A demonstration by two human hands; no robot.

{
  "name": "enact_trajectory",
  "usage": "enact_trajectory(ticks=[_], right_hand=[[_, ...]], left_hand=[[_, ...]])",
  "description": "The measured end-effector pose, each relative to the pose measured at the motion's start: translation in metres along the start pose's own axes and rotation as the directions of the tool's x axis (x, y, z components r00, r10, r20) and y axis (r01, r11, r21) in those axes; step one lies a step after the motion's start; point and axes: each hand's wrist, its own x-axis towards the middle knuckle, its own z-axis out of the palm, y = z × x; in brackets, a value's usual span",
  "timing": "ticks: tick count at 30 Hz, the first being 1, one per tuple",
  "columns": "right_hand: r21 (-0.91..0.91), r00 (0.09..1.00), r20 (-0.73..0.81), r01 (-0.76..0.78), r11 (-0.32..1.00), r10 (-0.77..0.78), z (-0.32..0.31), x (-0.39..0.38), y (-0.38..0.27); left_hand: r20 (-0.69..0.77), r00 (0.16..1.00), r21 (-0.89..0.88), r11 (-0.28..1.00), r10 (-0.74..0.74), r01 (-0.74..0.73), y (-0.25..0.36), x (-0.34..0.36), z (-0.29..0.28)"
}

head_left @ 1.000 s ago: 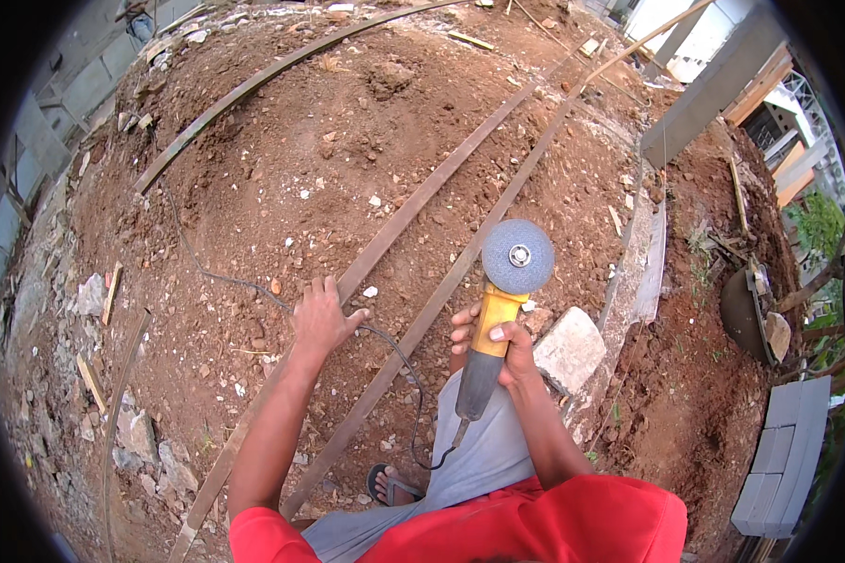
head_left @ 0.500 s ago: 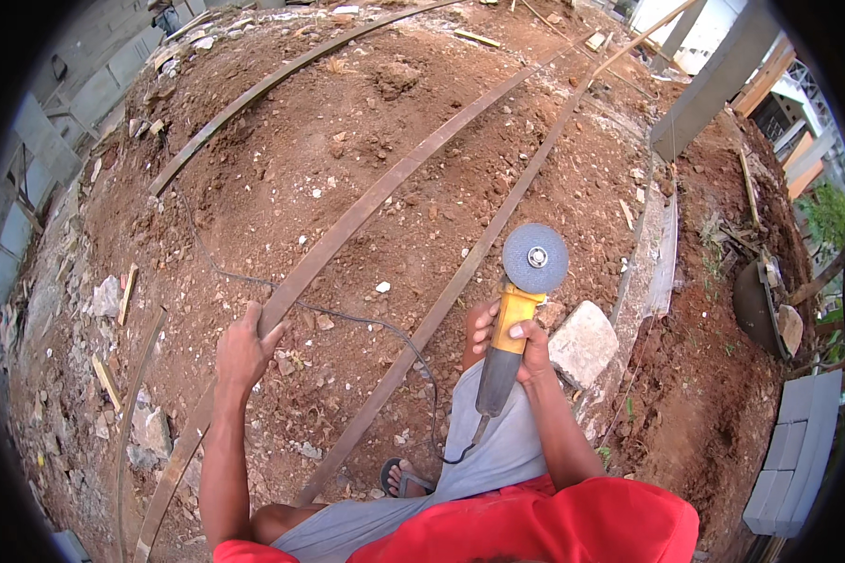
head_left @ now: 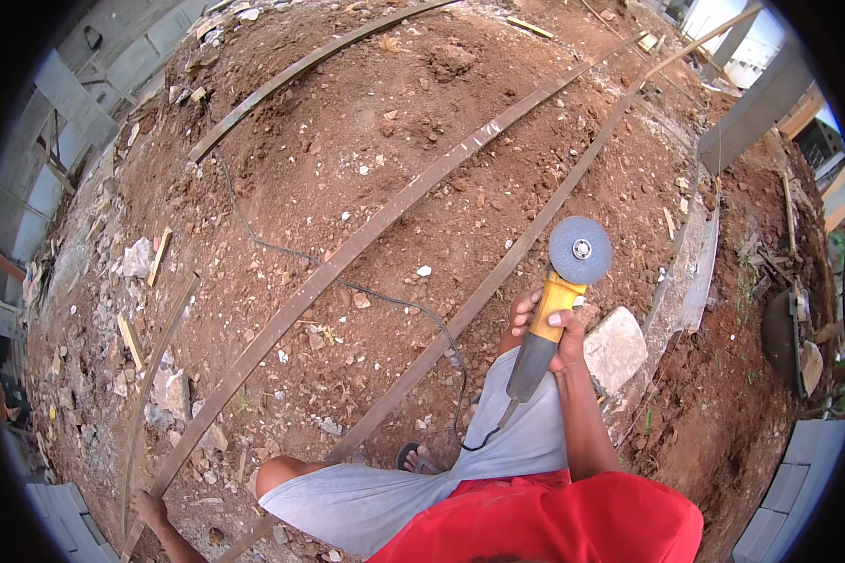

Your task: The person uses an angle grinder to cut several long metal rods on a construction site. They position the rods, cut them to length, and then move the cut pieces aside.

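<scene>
In my right hand [head_left: 567,349] is a yellow and black angle grinder [head_left: 556,310], held upright near my thigh with its grey disc [head_left: 580,251] at the top. A black cord [head_left: 464,380] trails from its lower end. Far to the lower left, my left hand [head_left: 150,509] is closed around the near part of a long brown bar [head_left: 324,274]. This bar runs away across the soil and shows white marks toward its far end. Beside it, on my side, lies a second long brown bar [head_left: 498,272], touched by neither hand.
A pale stone block [head_left: 616,352] sits right of the grinder. Another long bar [head_left: 291,75] lies farther off, and a short curved strip [head_left: 155,375] is at left. Concrete post [head_left: 756,108] stands at upper right; grey blocks [head_left: 787,488] are stacked lower right. Rubble covers the reddish ground.
My left hand has slid from the brown bar's middle down toward its near end. White marks now show on the bar. The view has shifted; my right hand still holds the grinder.
</scene>
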Motion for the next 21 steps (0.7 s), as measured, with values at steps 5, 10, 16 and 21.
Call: enact_trajectory(ticks=[5, 10, 16, 21], right_hand=[[0.013, 1.000, 0.015, -0.028, 1.000, 0.027, -0.004, 0.013, 0.001], [-0.029, 0.995, 0.034, -0.091, 0.995, 0.092, 0.021, 0.031, 0.021], [-0.100, 0.994, 0.044, -0.093, 0.991, 0.097, 0.007, 0.013, 0.027], [-0.051, 0.982, 0.142, -0.114, 0.992, 0.121, 0.001, 0.018, 0.039]], left_hand=[[-0.368, 0.843, -0.429, 0.733, 0.391, -0.528, 0.225, -0.034, -0.110], [-0.371, 0.586, -0.500, 0.377, 0.720, -0.780, 0.452, -0.105, -0.193], [-0.457, 0.469, -0.385, 0.307, 0.756, -0.870, 0.610, -0.136, -0.159], [-0.453, 0.509, -0.359, 0.373, 0.732, -0.856, 0.647, -0.154, -0.115]])
